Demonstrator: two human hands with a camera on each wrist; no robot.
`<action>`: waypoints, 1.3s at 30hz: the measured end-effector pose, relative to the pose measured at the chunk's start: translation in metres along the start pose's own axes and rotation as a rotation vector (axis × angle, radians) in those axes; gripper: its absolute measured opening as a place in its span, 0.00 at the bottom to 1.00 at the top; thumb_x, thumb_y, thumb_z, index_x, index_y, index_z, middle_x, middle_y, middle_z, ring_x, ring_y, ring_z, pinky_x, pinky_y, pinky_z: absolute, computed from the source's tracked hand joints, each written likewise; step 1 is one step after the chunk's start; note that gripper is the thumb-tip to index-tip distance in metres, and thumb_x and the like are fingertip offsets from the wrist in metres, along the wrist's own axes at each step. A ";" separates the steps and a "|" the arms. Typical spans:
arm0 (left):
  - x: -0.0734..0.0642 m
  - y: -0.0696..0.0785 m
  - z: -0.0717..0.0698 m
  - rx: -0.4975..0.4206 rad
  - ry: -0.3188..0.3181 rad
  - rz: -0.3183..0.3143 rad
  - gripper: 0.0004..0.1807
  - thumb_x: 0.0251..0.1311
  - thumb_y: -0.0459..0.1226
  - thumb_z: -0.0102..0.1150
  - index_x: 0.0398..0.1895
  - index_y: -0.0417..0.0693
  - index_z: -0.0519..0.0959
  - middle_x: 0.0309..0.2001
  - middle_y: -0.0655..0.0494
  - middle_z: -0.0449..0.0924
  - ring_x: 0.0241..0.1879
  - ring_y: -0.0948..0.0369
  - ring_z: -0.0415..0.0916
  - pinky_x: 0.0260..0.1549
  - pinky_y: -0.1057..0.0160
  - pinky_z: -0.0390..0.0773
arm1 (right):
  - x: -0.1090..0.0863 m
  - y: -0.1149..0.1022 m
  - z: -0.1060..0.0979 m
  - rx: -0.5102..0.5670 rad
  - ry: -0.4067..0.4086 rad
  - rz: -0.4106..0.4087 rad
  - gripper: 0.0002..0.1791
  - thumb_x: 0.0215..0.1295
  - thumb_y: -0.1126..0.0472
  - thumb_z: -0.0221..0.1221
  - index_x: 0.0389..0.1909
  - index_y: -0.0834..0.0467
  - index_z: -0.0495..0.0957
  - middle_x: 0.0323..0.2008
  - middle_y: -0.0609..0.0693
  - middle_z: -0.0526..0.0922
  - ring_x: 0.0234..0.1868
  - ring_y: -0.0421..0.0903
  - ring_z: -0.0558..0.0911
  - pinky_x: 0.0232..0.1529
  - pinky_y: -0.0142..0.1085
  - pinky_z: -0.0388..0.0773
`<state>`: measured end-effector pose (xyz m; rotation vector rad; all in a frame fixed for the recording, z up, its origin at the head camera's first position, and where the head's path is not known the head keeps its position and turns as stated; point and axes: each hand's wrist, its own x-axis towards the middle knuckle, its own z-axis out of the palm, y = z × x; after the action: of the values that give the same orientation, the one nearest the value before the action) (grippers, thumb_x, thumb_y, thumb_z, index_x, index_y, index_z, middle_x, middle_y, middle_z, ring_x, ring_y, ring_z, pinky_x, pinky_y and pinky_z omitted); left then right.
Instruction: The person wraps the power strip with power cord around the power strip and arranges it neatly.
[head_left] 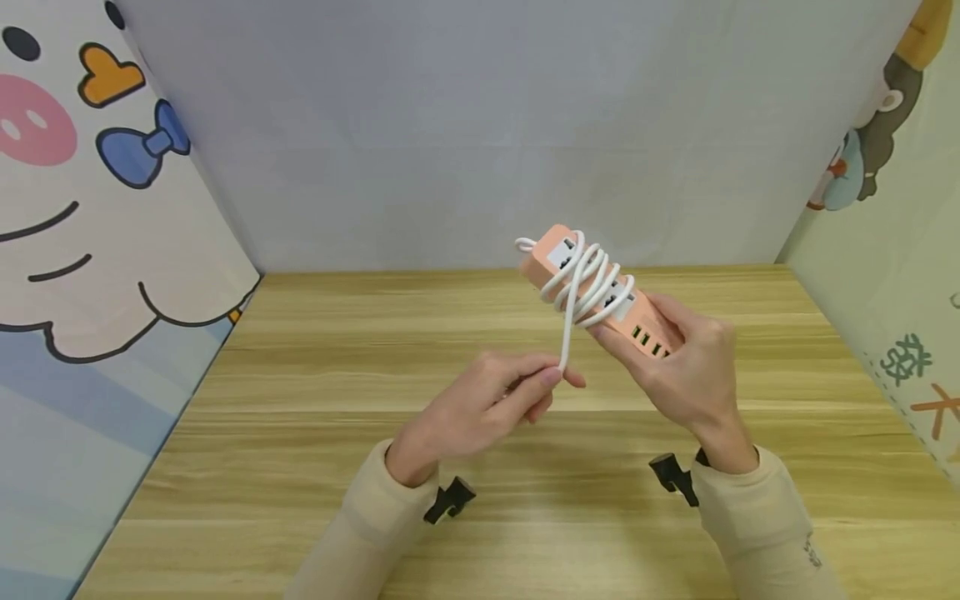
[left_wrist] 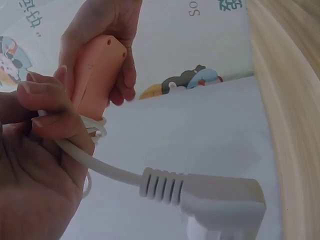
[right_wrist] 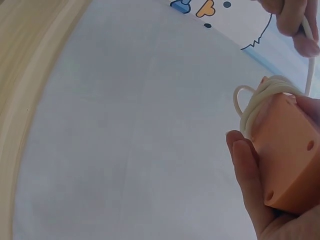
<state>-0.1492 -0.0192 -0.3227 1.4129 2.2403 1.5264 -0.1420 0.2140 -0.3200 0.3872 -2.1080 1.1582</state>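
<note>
An orange-pink power strip (head_left: 555, 265) is held up at a slant over the table, its sockets and USB ports facing the head camera. Its white cord (head_left: 592, 283) is wound in several turns round the upper half. My right hand (head_left: 693, 367) grips the lower end, thumb on one side and fingers on the other. My left hand (head_left: 487, 400) pinches the cord's free stretch below the strip, drawn fairly straight from the windings. In the left wrist view the white plug (left_wrist: 222, 200) hangs beyond the left hand on a short piece of cord.
A wood-grain table (head_left: 300, 467) lies beneath both hands. A pale wall (head_left: 480, 133) rises behind it, with cartoon-printed panels at the left (head_left: 150, 267) and right (head_left: 847, 275). Black camera mounts (head_left: 452, 498) sit at the wrists.
</note>
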 end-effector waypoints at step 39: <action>-0.001 -0.040 -0.016 -0.129 -0.191 -0.189 0.14 0.78 0.36 0.45 0.41 0.45 0.82 0.27 0.54 0.71 0.23 0.62 0.65 0.22 0.68 0.68 | -0.004 -0.018 -0.019 0.313 -0.340 0.092 0.19 0.49 0.74 0.70 0.45 0.60 0.86 0.34 0.43 0.87 0.21 0.41 0.75 0.21 0.32 0.72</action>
<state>-0.1827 -0.0340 -0.3462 1.2164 2.0576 1.3853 -0.1213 0.2194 -0.3045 0.6780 -2.2490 1.5764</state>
